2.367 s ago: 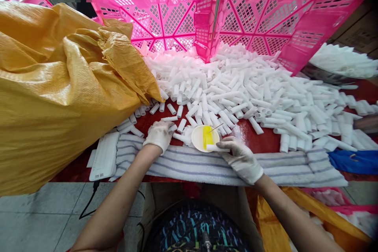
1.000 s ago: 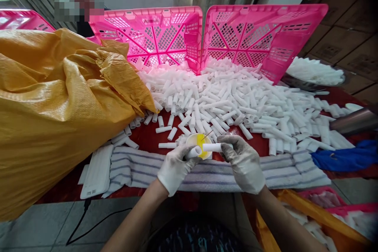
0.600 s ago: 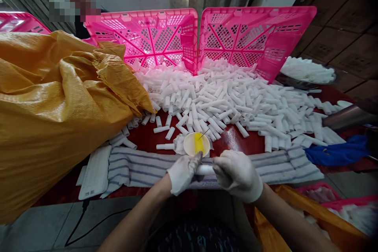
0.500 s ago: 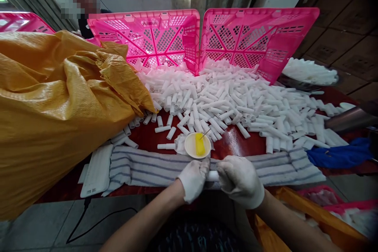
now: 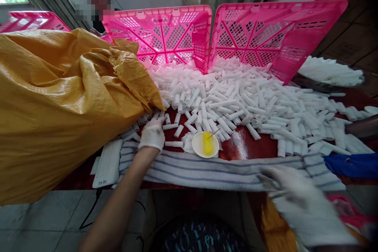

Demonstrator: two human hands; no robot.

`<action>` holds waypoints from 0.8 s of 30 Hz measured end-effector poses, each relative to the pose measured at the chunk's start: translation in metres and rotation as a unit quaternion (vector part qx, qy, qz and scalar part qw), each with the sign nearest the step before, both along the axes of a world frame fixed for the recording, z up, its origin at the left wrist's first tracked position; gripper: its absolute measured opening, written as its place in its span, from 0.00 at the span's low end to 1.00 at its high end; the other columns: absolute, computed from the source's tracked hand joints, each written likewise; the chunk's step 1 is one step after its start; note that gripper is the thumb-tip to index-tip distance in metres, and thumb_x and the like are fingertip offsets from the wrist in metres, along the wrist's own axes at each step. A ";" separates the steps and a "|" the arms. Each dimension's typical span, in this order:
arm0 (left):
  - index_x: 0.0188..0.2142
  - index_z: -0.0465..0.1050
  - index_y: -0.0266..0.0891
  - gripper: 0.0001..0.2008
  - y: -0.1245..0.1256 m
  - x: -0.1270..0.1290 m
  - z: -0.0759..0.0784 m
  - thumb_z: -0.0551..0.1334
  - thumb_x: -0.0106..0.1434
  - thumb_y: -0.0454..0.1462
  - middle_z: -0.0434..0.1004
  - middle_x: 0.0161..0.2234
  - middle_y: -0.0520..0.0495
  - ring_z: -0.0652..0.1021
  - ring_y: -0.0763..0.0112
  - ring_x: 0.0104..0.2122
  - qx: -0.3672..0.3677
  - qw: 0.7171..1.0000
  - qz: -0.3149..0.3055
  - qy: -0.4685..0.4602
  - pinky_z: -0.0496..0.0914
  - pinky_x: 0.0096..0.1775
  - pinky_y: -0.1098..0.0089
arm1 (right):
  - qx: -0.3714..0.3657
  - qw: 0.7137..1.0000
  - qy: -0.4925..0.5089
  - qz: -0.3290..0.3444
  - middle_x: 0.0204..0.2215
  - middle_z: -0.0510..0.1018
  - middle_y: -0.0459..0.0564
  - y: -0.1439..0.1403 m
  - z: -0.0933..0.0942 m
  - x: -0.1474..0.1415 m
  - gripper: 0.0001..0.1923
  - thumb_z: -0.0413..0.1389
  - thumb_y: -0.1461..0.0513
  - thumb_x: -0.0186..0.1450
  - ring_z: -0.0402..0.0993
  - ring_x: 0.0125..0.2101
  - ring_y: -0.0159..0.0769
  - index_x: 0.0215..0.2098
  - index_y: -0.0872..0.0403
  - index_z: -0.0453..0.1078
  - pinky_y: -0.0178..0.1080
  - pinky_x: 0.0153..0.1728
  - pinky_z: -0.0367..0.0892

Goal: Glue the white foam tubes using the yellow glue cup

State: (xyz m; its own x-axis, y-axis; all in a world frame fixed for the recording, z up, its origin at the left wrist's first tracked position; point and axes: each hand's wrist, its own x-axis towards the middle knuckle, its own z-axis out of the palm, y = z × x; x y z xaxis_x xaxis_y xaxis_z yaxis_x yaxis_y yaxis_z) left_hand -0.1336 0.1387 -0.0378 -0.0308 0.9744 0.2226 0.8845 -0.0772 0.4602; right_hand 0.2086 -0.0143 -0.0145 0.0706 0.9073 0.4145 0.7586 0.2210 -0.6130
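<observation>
The fingers of the white-gloved left hand (image 5: pixel 151 136) reach forward among short white plastic tubes (image 5: pixel 178 130) at the sack's edge; whether they pinch one cannot be told. Half a second ago both hands held a white tube between them above the towel; now they are well apart and no tube spans them. That suggests the joint handling of that piece is over and the left hand is back at the supply.

The white-gloved right hand (image 5: pixel 291 189) is motion-blurred. Its fingers look curled, but whether they hold the tube is unclear. Beneath them lies the blue-striped white cloth towel (image 5: pixel 201 175); an orange-yellow woven bag (image 5: pixel 274 224) below is mostly covered by that hand.

Right of the left fingers, well apart, a cream oval dish (image 5: pixel 197 144) holds a bright yellow block (image 5: pixel 207 147) and a thin stick, on the red worktop (image 5: pixel 239 141). Beyond the fingers spreads a large heap of white tubes (image 5: pixel 230 98). Left of them, a large golden woven sack (image 5: pixel 73 106) hides the nearest tubes. Far right, a dark cylinder (image 5: pixel 363 126) is cut off.
</observation>
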 end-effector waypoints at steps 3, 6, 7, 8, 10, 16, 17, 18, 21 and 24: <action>0.53 0.69 0.44 0.20 0.039 -0.023 -0.007 0.51 0.62 0.30 0.68 0.53 0.43 0.72 0.61 0.48 0.008 0.995 -0.030 0.094 0.66 0.50 0.64 | -0.018 0.987 -0.060 0.149 0.41 0.75 0.55 0.037 -0.012 -0.083 0.15 0.54 0.58 0.62 0.73 0.40 0.42 0.47 0.50 0.71 0.45 0.42 0.71; 0.53 0.67 0.43 0.17 0.060 -0.016 -0.009 0.54 0.64 0.39 0.67 0.51 0.41 0.73 0.61 0.46 -0.018 0.996 -0.033 0.087 0.68 0.46 0.63 | -0.083 0.970 -0.142 0.179 0.44 0.74 0.56 0.080 -0.023 -0.159 0.17 0.55 0.61 0.61 0.71 0.42 0.44 0.49 0.52 0.70 0.44 0.41 0.70; 0.53 0.67 0.42 0.18 0.065 -0.011 -0.009 0.56 0.64 0.41 0.67 0.50 0.41 0.73 0.61 0.45 -0.025 0.996 -0.042 0.077 0.68 0.46 0.62 | -0.101 0.962 -0.181 0.181 0.41 0.74 0.56 0.091 -0.026 -0.177 0.17 0.55 0.62 0.60 0.72 0.40 0.45 0.48 0.53 0.70 0.44 0.38 0.70; 0.52 0.66 0.40 0.19 0.068 -0.006 -0.009 0.57 0.64 0.43 0.68 0.50 0.41 0.73 0.61 0.46 -0.029 0.996 -0.057 0.068 0.68 0.46 0.60 | -0.116 0.954 -0.214 0.176 0.38 0.75 0.57 0.101 -0.029 -0.191 0.16 0.55 0.64 0.60 0.72 0.37 0.45 0.46 0.54 0.71 0.44 0.35 0.69; 0.51 0.66 0.37 0.20 0.070 0.003 -0.012 0.57 0.64 0.45 0.68 0.50 0.42 0.72 0.61 0.47 -0.037 0.993 -0.091 0.060 0.68 0.47 0.57 | -0.131 0.944 -0.259 0.158 0.31 0.75 0.57 0.113 -0.034 -0.209 0.12 0.51 0.69 0.60 0.72 0.33 0.43 0.42 0.58 0.72 0.43 0.32 0.67; 0.47 0.72 0.45 0.15 0.049 0.010 -0.032 0.56 0.64 0.45 0.71 0.51 0.46 0.71 0.61 0.50 -0.068 0.981 -0.174 0.049 0.63 0.53 0.58 | -0.099 0.953 -0.266 0.105 0.33 0.73 0.62 0.102 -0.038 -0.216 0.20 0.36 0.74 0.63 0.70 0.33 0.44 0.36 0.63 0.70 0.47 0.33 0.66; 0.48 0.72 0.45 0.16 0.042 0.008 -0.034 0.55 0.65 0.44 0.70 0.52 0.46 0.71 0.62 0.50 -0.071 0.980 -0.179 0.045 0.63 0.53 0.60 | -0.091 0.956 -0.258 0.105 0.33 0.73 0.62 0.097 -0.037 -0.211 0.20 0.36 0.73 0.63 0.70 0.34 0.44 0.36 0.62 0.69 0.47 0.34 0.66; 0.49 0.72 0.45 0.16 0.037 0.007 -0.036 0.54 0.65 0.43 0.70 0.52 0.46 0.71 0.63 0.50 -0.071 0.980 -0.182 0.038 0.64 0.53 0.62 | -0.083 0.959 -0.249 0.107 0.34 0.73 0.61 0.091 -0.036 -0.204 0.20 0.36 0.73 0.64 0.70 0.34 0.44 0.37 0.61 0.69 0.47 0.34 0.66; 0.48 0.73 0.40 0.16 0.030 0.005 -0.028 0.52 0.66 0.41 0.72 0.49 0.45 0.73 0.68 0.47 -0.029 0.986 -0.162 -0.009 0.66 0.51 0.70 | -0.054 0.971 -0.195 0.128 0.36 0.74 0.59 0.075 -0.032 -0.169 0.13 0.43 0.66 0.67 0.72 0.35 0.42 0.41 0.58 0.68 0.45 0.36 0.69; 0.48 0.73 0.40 0.17 0.055 0.016 -0.001 0.51 0.67 0.42 0.71 0.48 0.44 0.73 0.68 0.46 0.074 0.987 -0.135 -0.035 0.66 0.50 0.70 | -0.032 0.989 -0.012 0.144 0.39 0.75 0.53 0.061 -0.026 -0.124 0.13 0.51 0.60 0.66 0.74 0.37 0.38 0.48 0.53 0.65 0.40 0.38 0.73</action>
State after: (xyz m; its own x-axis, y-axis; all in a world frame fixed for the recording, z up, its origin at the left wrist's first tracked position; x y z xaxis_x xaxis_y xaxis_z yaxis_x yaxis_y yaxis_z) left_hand -0.1172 0.1939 -0.0391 0.2055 0.9060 0.3700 0.7887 -0.3772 0.4856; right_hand 0.0841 0.0466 -0.0406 -0.2044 0.9129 0.3534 0.6835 0.3915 -0.6160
